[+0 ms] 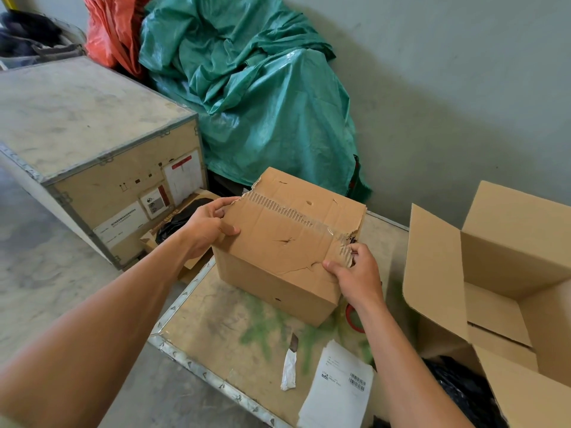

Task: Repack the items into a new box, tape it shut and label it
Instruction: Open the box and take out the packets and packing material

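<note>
A worn, torn cardboard box (278, 242) stands on the wooden crate top (216, 329), its top flaps closed along a ripped seam. My left hand (207, 225) grips the left edge of the near top flap. My right hand (355, 273) pinches the torn right end of that flap at the box's corner. A new, open cardboard box (500, 273) stands to the right, flaps up. A white shipping label (336, 387) with a barcode lies on the crate near me. A red tape roll (352, 318) peeks out behind my right forearm.
A white-wrapped cutter (290, 362) lies left of the label. A large wooden crate (92, 149) stands at left, with a green tarp (262, 97) behind the box. Black plastic (463, 390) lies beside the new box.
</note>
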Motion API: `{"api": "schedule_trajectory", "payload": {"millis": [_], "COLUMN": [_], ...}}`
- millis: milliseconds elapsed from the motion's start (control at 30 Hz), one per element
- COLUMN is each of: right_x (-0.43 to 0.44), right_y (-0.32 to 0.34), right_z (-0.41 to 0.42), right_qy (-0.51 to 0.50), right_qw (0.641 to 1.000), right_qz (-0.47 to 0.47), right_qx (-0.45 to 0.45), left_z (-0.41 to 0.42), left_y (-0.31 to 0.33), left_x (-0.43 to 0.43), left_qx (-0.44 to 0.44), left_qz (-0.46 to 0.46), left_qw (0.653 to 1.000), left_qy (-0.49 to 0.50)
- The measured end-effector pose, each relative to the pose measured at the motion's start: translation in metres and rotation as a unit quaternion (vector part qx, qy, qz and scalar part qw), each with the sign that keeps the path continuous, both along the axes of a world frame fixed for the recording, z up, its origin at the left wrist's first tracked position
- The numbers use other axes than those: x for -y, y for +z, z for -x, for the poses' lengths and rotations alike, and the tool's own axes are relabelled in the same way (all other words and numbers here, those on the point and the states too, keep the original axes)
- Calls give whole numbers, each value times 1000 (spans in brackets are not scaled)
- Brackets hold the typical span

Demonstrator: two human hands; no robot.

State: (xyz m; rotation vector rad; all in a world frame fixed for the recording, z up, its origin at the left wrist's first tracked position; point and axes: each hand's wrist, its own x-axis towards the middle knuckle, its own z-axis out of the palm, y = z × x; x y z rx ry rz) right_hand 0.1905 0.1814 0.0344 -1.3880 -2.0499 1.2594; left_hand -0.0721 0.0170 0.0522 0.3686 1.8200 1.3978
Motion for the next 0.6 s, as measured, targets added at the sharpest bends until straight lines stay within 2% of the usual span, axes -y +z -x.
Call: {"api": "schedule_trajectory", "payload": {"millis": [100,200,400,500,600], "right_x": [-9,-13,-5,-5,-14], "right_y": [1,2,0,5,21], "right_z": [3,5,2,2,11], "right_qy": [-6,-4,-5,22,62], "right_qw": [998,996,996,998,996], "right_qz": [65,85,69,32,35], "right_qx": [-21,-31,-63,-56,-55], "left_z": [0,-5,-9,-11,-10], "left_y": [-2,-1,-1,0,1], "left_x": [-1,-5,-4,-4,-6], "left_qx": [-1,-7,3,12,18], "left_qz": [-8,-19,-34,-36,-46], "left_qw": [1000,1000,999,999,998], "left_qy": [6,16,25,33,45]}}
